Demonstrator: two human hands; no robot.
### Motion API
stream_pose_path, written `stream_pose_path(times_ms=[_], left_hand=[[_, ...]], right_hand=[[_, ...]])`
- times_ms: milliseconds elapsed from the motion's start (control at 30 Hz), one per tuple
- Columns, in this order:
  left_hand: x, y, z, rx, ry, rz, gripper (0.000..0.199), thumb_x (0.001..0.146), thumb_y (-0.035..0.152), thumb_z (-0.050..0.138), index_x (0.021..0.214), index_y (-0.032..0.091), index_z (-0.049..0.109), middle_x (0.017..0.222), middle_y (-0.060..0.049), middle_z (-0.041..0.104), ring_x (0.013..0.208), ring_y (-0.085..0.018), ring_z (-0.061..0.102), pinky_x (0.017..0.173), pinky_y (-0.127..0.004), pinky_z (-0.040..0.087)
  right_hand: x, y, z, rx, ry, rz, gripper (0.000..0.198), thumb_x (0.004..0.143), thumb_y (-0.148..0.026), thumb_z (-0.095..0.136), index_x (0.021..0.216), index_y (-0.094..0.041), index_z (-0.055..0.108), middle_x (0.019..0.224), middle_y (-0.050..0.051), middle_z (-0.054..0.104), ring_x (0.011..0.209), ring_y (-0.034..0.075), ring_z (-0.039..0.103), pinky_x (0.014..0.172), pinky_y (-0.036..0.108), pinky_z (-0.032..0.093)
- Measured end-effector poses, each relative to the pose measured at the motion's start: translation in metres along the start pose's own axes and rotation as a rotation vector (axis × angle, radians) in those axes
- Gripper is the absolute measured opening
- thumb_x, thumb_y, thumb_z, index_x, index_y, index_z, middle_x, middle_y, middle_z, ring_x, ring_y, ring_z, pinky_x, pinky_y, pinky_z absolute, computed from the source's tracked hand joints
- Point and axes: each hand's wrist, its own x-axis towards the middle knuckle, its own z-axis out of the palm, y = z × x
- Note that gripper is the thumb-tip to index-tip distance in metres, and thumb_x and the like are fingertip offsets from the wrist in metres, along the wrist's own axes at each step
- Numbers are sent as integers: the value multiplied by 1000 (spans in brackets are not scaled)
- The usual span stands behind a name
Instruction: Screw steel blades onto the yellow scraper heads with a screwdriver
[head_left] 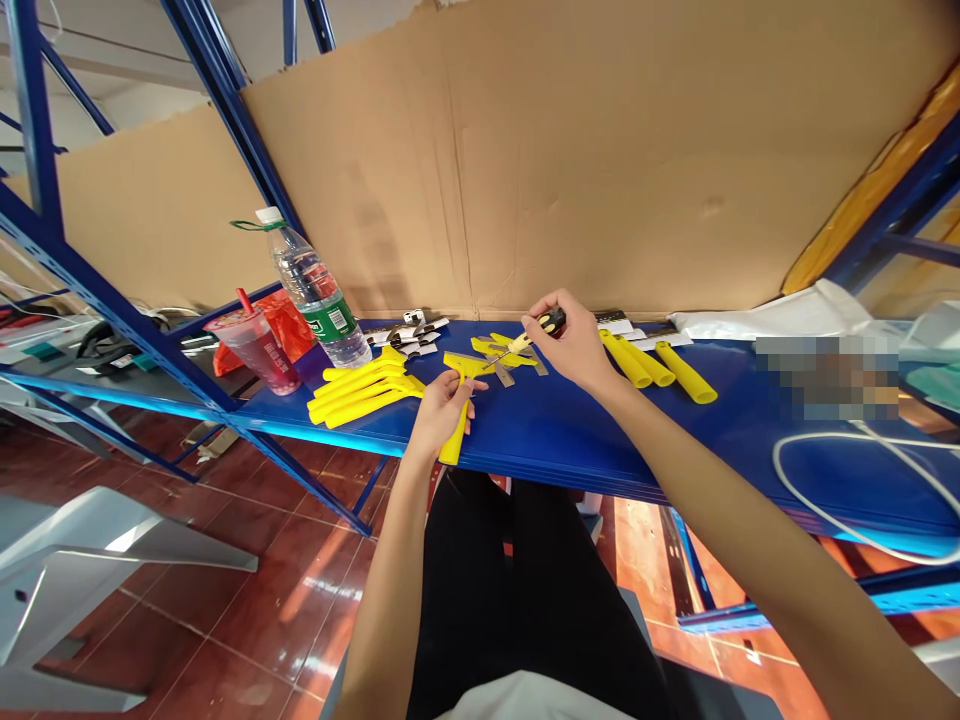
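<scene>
My left hand (437,408) is closed around a yellow plastic T-shaped scraper (454,442) at the front edge of the blue shelf. In my right hand (576,345) is a screwdriver (519,344) with a black and pale yellow handle. Its shaft slants down to the left, its tip close to the scraper's head; whether it touches a screw is too small to tell. Beside my left hand lie several similar yellow scrapers (360,393), side by side. Loose yellow head pieces and flat metal blades (504,374) lie behind the held scraper. Right of my right hand are yellow handle tubes (686,374).
A large water bottle (322,300) and a red drink cup (259,348) stand on the left. Black-and-white packets (420,338) lie along the cardboard wall (570,150). A white cable (780,470) loops over the blue shelf (585,430) at right.
</scene>
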Motion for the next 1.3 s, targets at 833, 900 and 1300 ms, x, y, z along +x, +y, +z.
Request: stream_pose_path(times_ms=[833, 900, 1300], left_hand=[[1, 0, -1, 33, -35, -8, 36, 98, 48, 81, 98, 20, 58, 129, -17, 82, 58, -7, 57, 43, -21, 50], [0, 1, 0, 38, -33, -7, 36, 98, 48, 80, 97, 20, 58, 129, -17, 82, 58, -7, 57, 42, -21, 50], [1, 0, 0, 25, -12, -4, 37, 97, 48, 81, 99, 19, 59, 126, -16, 82, 58, -7, 57, 41, -21, 50]], right_hand=[[1, 1, 3, 42, -33, 18, 29, 94, -46, 81, 100, -29, 58, 90, 1, 69, 70, 19, 55, 63, 36, 47], [0, 1, 3, 64, -41, -2, 27, 93, -43, 81, 101, -29, 60, 95, 2, 72, 72, 19, 57, 63, 35, 47], [4, 7, 2, 61, -18, 18, 29, 88, -38, 81, 111, -28, 66, 104, 4, 79, 82, 23, 67, 70, 38, 53]])
